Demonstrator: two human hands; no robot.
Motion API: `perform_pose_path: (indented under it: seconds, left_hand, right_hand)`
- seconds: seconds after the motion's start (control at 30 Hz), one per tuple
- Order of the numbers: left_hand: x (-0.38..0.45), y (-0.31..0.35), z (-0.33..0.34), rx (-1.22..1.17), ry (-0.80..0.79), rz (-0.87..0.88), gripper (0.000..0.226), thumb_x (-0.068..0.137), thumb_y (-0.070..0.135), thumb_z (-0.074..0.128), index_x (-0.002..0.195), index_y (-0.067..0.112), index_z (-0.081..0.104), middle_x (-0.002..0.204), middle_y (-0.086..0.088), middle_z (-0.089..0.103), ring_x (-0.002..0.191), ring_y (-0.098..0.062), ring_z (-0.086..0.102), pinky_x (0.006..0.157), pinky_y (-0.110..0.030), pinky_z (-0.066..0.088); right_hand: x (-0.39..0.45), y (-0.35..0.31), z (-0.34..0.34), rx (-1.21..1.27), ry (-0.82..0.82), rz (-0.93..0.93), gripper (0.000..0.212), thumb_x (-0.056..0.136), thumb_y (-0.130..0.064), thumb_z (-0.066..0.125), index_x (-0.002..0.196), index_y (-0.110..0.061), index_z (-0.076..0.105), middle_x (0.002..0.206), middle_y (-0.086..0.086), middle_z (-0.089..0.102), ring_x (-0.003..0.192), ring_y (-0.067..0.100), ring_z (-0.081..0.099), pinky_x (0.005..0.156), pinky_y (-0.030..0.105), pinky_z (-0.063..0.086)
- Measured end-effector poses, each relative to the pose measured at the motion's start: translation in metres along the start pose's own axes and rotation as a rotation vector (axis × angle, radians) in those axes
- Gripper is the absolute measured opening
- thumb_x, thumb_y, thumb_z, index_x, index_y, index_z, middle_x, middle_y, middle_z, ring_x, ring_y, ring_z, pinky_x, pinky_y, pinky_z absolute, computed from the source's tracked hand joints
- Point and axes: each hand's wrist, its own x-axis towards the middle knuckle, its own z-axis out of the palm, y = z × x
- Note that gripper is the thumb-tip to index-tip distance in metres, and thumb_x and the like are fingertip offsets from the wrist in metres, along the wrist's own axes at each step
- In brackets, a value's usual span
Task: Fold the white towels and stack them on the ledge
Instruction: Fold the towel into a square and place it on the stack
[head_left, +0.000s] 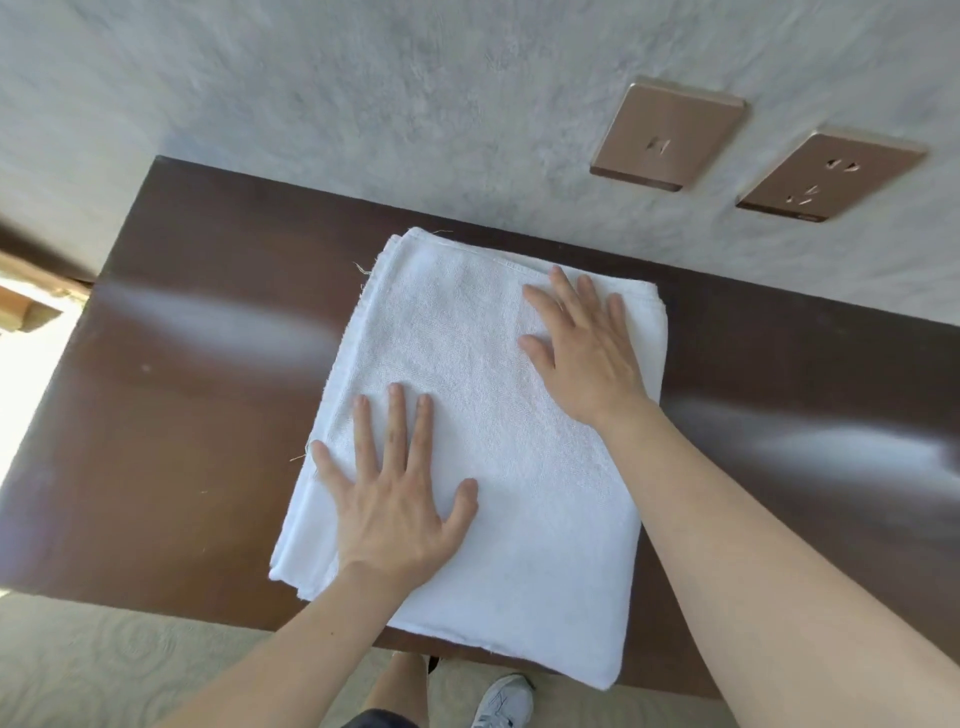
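Note:
A folded white towel (483, 374) lies flat on the dark brown ledge (182, 415), its near end hanging slightly over the front edge. Layered edges show along its left side and far end. My left hand (395, 488) rests palm down on the towel's near left part, fingers spread. My right hand (582, 348) lies flat on the far right part, fingers spread toward the wall. Neither hand grips the cloth.
A grey textured wall (363, 104) rises directly behind the ledge, with two bronze socket plates (667, 135) (831, 176) at the upper right. Below the front edge I see pale patterned floor (130, 670), my leg and a white shoe (504, 701).

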Motion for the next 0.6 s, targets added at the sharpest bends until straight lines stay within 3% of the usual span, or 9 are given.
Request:
perform_pose_path:
  seconds: [0.1,0.23,0.6]
  left_hand:
    - [0.002,-0.001,-0.001,-0.014,0.005,0.012,0.09,0.088,0.072,0.029,0.162,0.026,0.003,0.169,0.002,-0.009,0.154,-0.029,-0.014,0.113,-0.073,0.002]
    - [0.009,-0.006,-0.005,-0.022,0.006,0.091,0.089,0.088,0.072,0.029,0.162,0.028,0.004,0.169,0.004,-0.008,0.155,-0.028,-0.012,0.114,-0.072,0.002]
    - [0.079,-0.019,-0.026,0.093,-0.016,0.579,0.074,0.093,0.062,0.028,0.16,0.036,0.01,0.168,0.01,0.001,0.156,-0.02,-0.005,0.118,-0.068,0.005]
  right_hand:
    - [-0.002,0.004,0.006,-0.024,-0.02,0.015,0.059,0.104,-0.055,0.017,0.16,-0.04,0.007,0.17,-0.006,-0.004,0.156,0.022,-0.008,0.125,0.044,-0.008]
    - [-0.015,0.011,0.009,-0.002,0.023,0.087,0.059,0.104,-0.056,0.017,0.159,-0.042,0.005,0.169,-0.008,-0.003,0.156,0.021,-0.008,0.124,0.043,-0.01]
    - [-0.098,0.025,0.034,0.06,0.14,0.456,0.068,0.1,-0.061,0.013,0.161,-0.034,-0.003,0.17,0.001,-0.006,0.156,0.029,-0.008,0.125,0.05,-0.006]
